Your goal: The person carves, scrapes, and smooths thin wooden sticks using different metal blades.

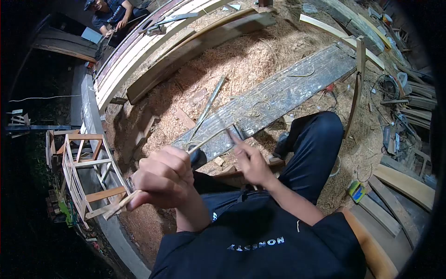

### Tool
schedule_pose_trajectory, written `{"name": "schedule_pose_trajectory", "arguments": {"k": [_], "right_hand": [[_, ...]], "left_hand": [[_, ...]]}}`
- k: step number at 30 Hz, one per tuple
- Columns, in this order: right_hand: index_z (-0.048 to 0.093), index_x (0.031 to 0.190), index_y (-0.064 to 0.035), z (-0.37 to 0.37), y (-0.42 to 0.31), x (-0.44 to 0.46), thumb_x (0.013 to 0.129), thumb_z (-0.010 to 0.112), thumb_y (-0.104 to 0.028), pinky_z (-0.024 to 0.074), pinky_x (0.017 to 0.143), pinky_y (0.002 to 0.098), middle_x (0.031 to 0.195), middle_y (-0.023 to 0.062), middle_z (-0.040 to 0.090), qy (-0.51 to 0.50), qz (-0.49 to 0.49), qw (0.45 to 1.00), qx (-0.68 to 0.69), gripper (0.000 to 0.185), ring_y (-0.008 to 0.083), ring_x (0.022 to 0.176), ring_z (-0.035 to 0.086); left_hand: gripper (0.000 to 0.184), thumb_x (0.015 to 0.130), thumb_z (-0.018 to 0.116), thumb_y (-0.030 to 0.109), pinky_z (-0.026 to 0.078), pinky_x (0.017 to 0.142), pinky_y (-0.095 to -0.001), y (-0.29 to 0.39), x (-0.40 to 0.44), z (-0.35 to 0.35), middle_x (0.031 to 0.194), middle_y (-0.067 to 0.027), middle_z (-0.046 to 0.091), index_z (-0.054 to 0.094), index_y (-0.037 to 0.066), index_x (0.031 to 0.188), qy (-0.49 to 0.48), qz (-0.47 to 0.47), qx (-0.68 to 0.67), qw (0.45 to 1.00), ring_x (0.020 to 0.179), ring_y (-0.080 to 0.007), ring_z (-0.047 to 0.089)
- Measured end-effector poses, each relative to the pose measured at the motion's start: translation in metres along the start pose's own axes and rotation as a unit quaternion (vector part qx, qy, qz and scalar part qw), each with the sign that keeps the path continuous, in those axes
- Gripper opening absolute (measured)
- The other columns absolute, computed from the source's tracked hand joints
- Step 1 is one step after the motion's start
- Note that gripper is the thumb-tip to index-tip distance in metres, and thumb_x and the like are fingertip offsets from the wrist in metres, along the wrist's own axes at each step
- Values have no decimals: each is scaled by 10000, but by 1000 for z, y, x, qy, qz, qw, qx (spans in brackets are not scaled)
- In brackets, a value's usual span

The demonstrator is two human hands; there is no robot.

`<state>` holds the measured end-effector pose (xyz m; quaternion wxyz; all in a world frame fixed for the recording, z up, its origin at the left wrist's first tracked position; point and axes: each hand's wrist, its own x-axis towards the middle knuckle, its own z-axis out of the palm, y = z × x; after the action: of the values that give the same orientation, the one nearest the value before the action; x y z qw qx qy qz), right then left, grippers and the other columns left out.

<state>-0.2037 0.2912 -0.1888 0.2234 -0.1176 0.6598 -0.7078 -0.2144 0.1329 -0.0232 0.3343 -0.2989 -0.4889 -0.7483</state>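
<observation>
My left hand point(163, 173) is closed in a fist around a thin pale strip of bamboo or wood point(208, 140). One end of the strip sticks out below the fist, and the other slants up and right toward my right hand point(252, 163). My right fingers are wrapped round the handle of a knife-like tool point(235, 136). Motion smears its blade, which lies at the strip's far end; I cannot tell whether they touch. Beneath both hands runs a worn, stained plank point(297, 81), with thin curled shavings point(255, 109) on it.
Shavings point(241, 60) cover the ground. Long curved boards point(200, 39) arc across the back, with another person point(114, 18) beyond them. A wooden frame point(93, 162) stands at left. Planks point(381, 216) and a yellow-green packet point(357, 191) lie at right.
</observation>
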Motion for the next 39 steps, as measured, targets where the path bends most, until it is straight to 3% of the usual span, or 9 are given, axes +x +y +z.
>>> {"name": "schedule_pose_trajectory", "arguments": {"k": [3, 5, 12, 16, 19, 22, 30, 36, 39], "right_hand": [[467, 1442, -28, -10, 13, 4, 1046, 479, -276, 424, 650, 272, 740, 19, 541, 24, 6, 1000, -19, 468, 83, 686, 472], [428, 1462, -10, -5, -15, -2, 1056, 453, -250, 376, 575, 242, 666, -27, 445, -21, -39, 999, -8, 473, 50, 604, 413], [459, 1441, 7, -20, 6, 4, 1052, 462, -270, 428, 654, 266, 730, -8, 475, -16, 104, 994, -19, 479, 99, 668, 464], [386, 1496, -31, -11, -2, 1, 1068, 439, -265, 326, 499, 194, 612, -93, 360, -52, -104, 993, 28, 491, 9, 516, 351], [471, 1445, -30, -21, -3, 3, 1049, 441, -185, 422, 628, 257, 697, -38, 456, -43, 89, 993, 57, 426, 74, 647, 446], [464, 1453, -44, -19, -12, 12, 1053, 437, -195, 421, 619, 264, 703, -26, 452, -11, -9, 999, -33, 429, 75, 626, 433], [442, 1467, -63, -25, -3, 3, 1055, 458, -245, 471, 920, 326, 1126, 155, 671, -53, 69, 996, -13, 451, 158, 988, 612], [440, 1459, -54, -32, 19, 9, 1048, 480, -279, 458, 933, 318, 1279, 215, 634, -24, 40, 998, -53, 471, 157, 1022, 612], [429, 1462, -34, -29, 27, 4, 1028, 532, -273, 471, 840, 290, 1123, 139, 635, 10, 18, 998, -57, 505, 120, 899, 586]], "left_hand": [[656, 1023, 435, 504, 201, 300, -252, 0, 5, -6, 394, -11, 360, 461, 19, 582, -80, -17, -86, 993, 284, -85, 269], [650, 1024, 465, 479, 187, 303, -251, -5, 10, -11, 392, -9, 364, 498, -4, 589, -147, -24, -148, 978, 280, -88, 272], [672, 1028, 472, 467, 130, 335, -269, -5, 20, -22, 406, -11, 337, 495, -8, 554, -188, -66, -217, 956, 293, -86, 237], [674, 1032, 485, 438, 129, 343, -278, -13, 32, -23, 412, -13, 317, 490, -14, 533, -255, -80, -257, 929, 302, -99, 238], [676, 1031, 487, 437, 132, 345, -285, -11, 32, -30, 417, -13, 311, 492, -16, 530, -271, -79, -273, 920, 305, -107, 244], [677, 1031, 484, 438, 138, 345, -288, -10, 34, -28, 421, -13, 309, 498, -20, 533, -275, -86, -276, 917, 306, -114, 250], [677, 1026, 488, 449, 149, 344, -291, -16, 38, -26, 426, -16, 310, 526, -35, 553, -306, -74, -279, 907, 309, -121, 263], [676, 1022, 475, 486, 135, 343, -288, -7, 26, -36, 421, 3, 319, 459, 43, 511, -206, -71, -242, 946, 304, -125, 258], [611, 1013, 391, 574, 189, 429, -287, 13, 5, -63, 471, 25, 275, 378, 106, 621, 47, -41, -81, 995, 409, -91, 198]]}}
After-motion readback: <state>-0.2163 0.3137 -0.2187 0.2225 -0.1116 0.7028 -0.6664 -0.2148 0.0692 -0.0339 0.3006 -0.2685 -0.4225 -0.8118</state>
